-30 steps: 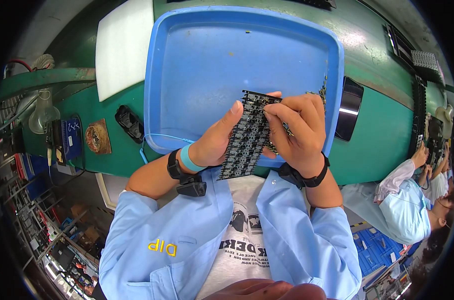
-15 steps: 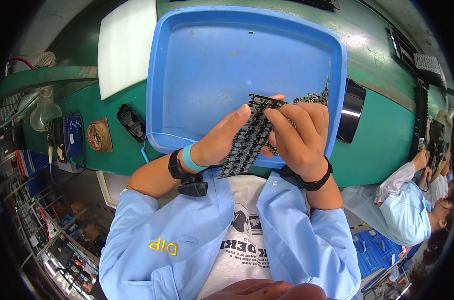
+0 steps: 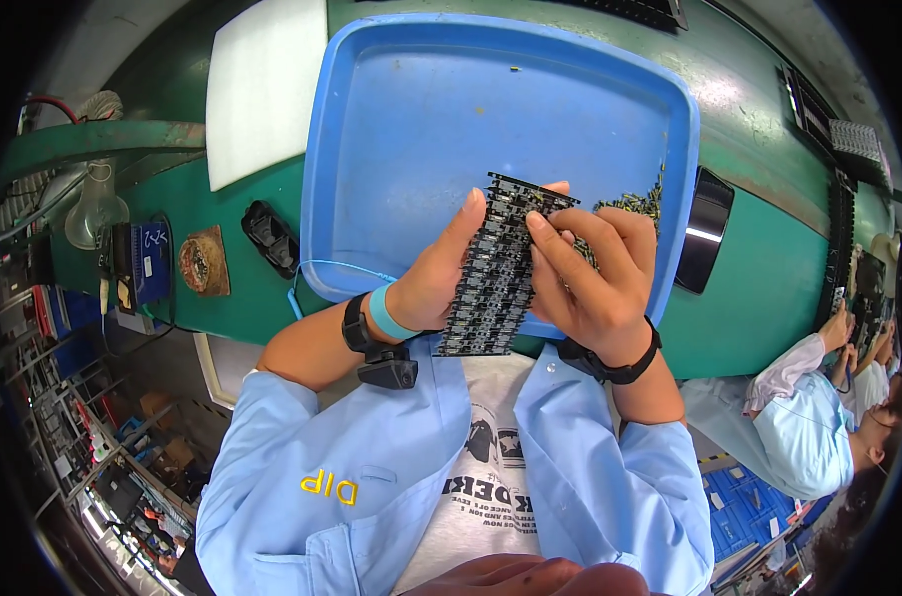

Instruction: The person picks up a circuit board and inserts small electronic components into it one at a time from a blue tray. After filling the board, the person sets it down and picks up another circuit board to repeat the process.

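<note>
A long black circuit board panel is held upright over the near edge of a large blue tray. My left hand grips its left side from behind, thumb along the edge. My right hand rests on the panel's right side, with its fingertips pressing the top part of the face. A small heap of dark little components lies in the tray just beyond my right hand. Both wrists wear dark bands, and the left also has a light blue strap.
The tray sits on a green bench. A white foam sheet lies at the back left, a black clip-like part and a round tape roll to the left, a black glossy device to the right. Other people in blue work at far right.
My right hand's fingers have slid up the panel's face and the panel has tilted a little more upright. The left hand keeps its hold.
</note>
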A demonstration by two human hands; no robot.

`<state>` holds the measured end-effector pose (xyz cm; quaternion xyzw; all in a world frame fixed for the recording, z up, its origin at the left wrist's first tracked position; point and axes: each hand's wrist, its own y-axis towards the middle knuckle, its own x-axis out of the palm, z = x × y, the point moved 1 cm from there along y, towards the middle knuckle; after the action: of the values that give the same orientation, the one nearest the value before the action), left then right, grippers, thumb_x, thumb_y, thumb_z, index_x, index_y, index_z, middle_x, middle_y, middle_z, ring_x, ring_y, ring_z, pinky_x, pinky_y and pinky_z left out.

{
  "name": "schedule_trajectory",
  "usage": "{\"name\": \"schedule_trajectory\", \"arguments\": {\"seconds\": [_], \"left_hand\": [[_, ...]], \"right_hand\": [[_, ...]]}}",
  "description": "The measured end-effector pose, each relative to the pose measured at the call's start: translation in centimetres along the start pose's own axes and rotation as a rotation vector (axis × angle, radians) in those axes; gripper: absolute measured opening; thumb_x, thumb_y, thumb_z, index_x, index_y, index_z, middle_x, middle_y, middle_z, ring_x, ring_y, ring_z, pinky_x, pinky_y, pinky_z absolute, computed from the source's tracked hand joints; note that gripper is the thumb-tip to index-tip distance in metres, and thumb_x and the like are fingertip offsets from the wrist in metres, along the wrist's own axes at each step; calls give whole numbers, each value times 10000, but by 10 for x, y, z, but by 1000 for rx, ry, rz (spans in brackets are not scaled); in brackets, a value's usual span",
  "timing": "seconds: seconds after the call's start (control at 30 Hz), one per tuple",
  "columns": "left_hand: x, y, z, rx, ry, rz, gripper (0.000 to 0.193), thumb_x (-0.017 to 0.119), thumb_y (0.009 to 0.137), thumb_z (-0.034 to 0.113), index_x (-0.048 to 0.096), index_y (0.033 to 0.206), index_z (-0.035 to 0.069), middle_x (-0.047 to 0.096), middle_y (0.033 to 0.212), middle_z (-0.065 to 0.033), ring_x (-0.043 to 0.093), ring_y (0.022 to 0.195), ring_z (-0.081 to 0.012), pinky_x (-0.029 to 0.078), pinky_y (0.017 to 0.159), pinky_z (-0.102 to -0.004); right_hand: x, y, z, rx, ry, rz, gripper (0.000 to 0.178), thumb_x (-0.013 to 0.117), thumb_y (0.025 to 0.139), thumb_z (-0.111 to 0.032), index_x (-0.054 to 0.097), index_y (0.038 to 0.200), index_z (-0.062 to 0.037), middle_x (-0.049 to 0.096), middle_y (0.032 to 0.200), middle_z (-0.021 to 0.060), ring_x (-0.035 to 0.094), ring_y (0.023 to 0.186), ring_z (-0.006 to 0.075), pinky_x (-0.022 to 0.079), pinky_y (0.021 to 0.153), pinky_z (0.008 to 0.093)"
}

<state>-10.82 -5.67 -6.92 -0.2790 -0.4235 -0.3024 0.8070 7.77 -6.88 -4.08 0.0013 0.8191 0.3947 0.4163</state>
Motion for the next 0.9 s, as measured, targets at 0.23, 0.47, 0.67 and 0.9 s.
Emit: {"name": "schedule_trajectory", "arguments": {"seconds": [0.23, 0.47, 0.67, 0.9], "left_hand": [[1, 5, 10, 28, -189, -18, 846, 278, 1105, 703, 239, 1699, 102, 600, 1445, -149, 673, 1214, -267, 601, 1039, -483], [0, 7, 20, 63, -403, -35, 889, 318, 1085, 727, 142, 1721, 131, 568, 1459, -222, 667, 1124, -378, 620, 932, -657], [-8, 12, 11, 73, -347, -20, 884, 308, 1088, 723, 141, 1722, 131, 573, 1460, -212, 667, 1141, -370, 616, 958, -642], [-9, 20, 0, 62, -285, -5, 874, 304, 1091, 718, 167, 1716, 121, 591, 1445, -195, 678, 1141, -342, 625, 963, -611]], "right_hand": [[-17, 7, 9, 194, 241, 11, 283, 813, 807, -98, 792, 1086, -61, 702, 1009, 54, 627, 872, 267, 477, 743, 410], [-24, -11, 20, 300, 119, -720, 53, 722, 861, 3, 685, 892, -21, 666, 935, 115, 650, 863, 301, 496, 732, 414], [-20, -11, 34, 291, 226, -594, 48, 721, 871, 18, 721, 913, -5, 682, 919, 103, 652, 797, 294, 515, 709, 375], [-16, -12, 42, 641, 540, -372, 158, 716, 862, 48, 779, 998, -1, 692, 917, 84, 664, 756, 166, 514, 688, 304]]}}
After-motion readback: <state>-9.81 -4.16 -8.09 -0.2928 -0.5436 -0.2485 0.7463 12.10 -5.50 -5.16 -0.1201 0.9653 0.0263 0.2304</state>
